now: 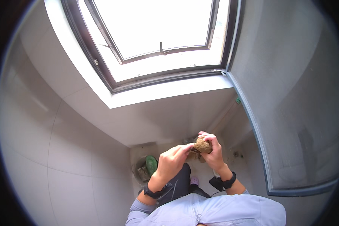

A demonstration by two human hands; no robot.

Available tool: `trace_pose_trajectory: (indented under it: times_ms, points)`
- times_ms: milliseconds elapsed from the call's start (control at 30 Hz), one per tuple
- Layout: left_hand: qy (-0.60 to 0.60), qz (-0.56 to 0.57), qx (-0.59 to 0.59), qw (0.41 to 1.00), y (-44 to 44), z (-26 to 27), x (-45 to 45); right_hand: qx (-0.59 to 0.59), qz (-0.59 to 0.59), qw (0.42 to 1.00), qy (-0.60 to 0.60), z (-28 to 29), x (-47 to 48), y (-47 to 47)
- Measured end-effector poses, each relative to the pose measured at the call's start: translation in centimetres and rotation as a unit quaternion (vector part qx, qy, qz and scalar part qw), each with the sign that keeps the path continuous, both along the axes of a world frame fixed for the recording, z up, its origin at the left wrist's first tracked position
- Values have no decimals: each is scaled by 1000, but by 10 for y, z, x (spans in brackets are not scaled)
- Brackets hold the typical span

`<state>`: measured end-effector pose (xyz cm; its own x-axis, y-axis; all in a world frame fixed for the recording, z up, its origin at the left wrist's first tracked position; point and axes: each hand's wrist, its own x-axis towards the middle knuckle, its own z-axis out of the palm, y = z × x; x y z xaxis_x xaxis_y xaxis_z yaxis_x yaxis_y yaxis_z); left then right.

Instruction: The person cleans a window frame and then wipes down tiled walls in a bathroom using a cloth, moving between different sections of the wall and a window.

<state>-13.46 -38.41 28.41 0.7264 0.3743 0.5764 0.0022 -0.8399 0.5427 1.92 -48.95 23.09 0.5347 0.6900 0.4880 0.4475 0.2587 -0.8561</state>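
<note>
In front of my body, below the window, my right hand point(213, 151) grips a brown, rough-textured cloth or pad point(202, 145), its fingers wrapped over the top and far side. My left hand point(173, 159) is at the left edge of the same brown piece, with thumb and fingers pinched together. A small dark thing with a light edge point(194, 150) shows between the two hands; what it is I cannot tell, nor which hand bears it. Both wrists wear black straps.
An awning window with a dark frame point(169, 77) hangs open ahead. A grey door or panel with a blue-grey edge point(255, 127) stands at the right. Tiled wall point(70, 141) lies left. On the floor, a round container point(136, 169) holds a green object point(151, 164).
</note>
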Motion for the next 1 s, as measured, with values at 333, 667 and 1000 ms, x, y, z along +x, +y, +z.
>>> trace_pose_trajectory:
  times_ms: [333, 667, 1000]
  points:
    - [-28, -25, 0, 999, 179, 8, 78, -15, 30, 988, -154, 63, 85, 167]
    - [38, 35, -130, 990, 451, 10, 207, -128, 32, 987, -88, 68, 220, 445]
    - [107, 123, -19, 986, 576, -10, 315, -162, -61, 958, -230, 43, 307, 587]
